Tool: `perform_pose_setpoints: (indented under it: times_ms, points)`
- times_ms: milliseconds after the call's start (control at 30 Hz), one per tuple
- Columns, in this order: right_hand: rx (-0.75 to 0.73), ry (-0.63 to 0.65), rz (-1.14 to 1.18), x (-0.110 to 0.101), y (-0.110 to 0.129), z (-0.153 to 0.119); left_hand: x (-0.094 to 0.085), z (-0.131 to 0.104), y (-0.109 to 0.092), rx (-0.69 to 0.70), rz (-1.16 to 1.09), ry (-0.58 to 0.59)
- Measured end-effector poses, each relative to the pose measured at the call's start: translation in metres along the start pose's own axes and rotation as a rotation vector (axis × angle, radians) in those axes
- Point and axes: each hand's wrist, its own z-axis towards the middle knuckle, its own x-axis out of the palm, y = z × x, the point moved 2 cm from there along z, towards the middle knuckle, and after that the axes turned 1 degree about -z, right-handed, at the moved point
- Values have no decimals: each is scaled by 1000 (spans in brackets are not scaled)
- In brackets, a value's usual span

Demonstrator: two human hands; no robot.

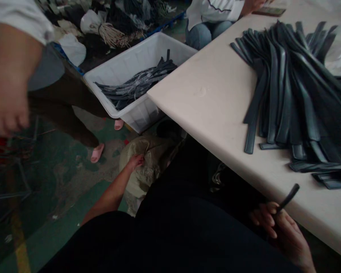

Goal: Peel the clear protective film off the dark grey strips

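Where the held strip is: in the right hand, low on the right of the view, beside the near edge of the tabletop; its lower end is hidden by the fingers.
Right grip: thumb and fingertips pinched together on the dark strip, with no gap visible between them; the remaining fingers are curled.
Strip's long axis: slanting up and to the right, so the free end points over the tabletop's edge as seen; whether it touches the surface cannot be told.
Pile of black strips: on the tabletop, ahead of the right hand and apart from it; most strips run away from the person, their near ends uneven, with some pieces lying crosswise there.
Nearer hand: the right, clearly; the left is across on the other side of the body.
Left grip: the left hand is at the pale sack on the floor, fingers bent; whether they have hold of the material cannot be told.
White bin: past the sack, partly behind the tabletop's corner, with grey strips heaped inside.
Others nearby: a co-worker standing at the left, one hand blurred; a seated person beyond the tabletop.
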Motion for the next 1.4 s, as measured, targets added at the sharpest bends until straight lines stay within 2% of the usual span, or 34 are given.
perform_pose_setpoints:
  times_ms: [100, 167, 233, 333, 433, 500, 567, 633, 800, 900, 1000, 1200, 1400]
  points:
    - [71, -14, 49, 5, -5, 4, -19, 17, -16, 78, -2, -77]
    - [96, -4, 63, 10, -8, 6, -19, 17, -18, 140, 16, -72]
    - [125, 14, 79, 17, -11, 7, -7, 12, -12, 208, 48, -44]
    - [171, 36, 96, 26, -13, 6, 24, 1, 4, 288, 91, -19]
    - [209, 58, 52, 29, -15, 9, 50, -3, 18, 283, 86, -44]
    - [229, 94, -38, 28, -17, 15, 54, -1, 18, 246, 44, -95]
    - [244, 160, -177, 29, -17, 22, 46, 3, 8, 216, -36, -161]
    - [237, 246, -312, 34, -14, 31, 28, 7, -12, 199, -142, -217]
    - [152, 432, -413, 65, 1, 49, -37, 11, -86, 205, -381, -284]
    - [111, 498, -437, 92, 5, 64, -67, 3, -118, 217, -457, -256]
    - [27, 557, -507, 126, -1, 89, -81, -9, -121, 203, -485, -199]
    - [-150, 573, -925, 206, -35, 146, -84, -20, -100, 146, -490, -133]
    - [-299, 668, -1140, 278, -72, 162, -93, -20, -94, 102, -477, -142]
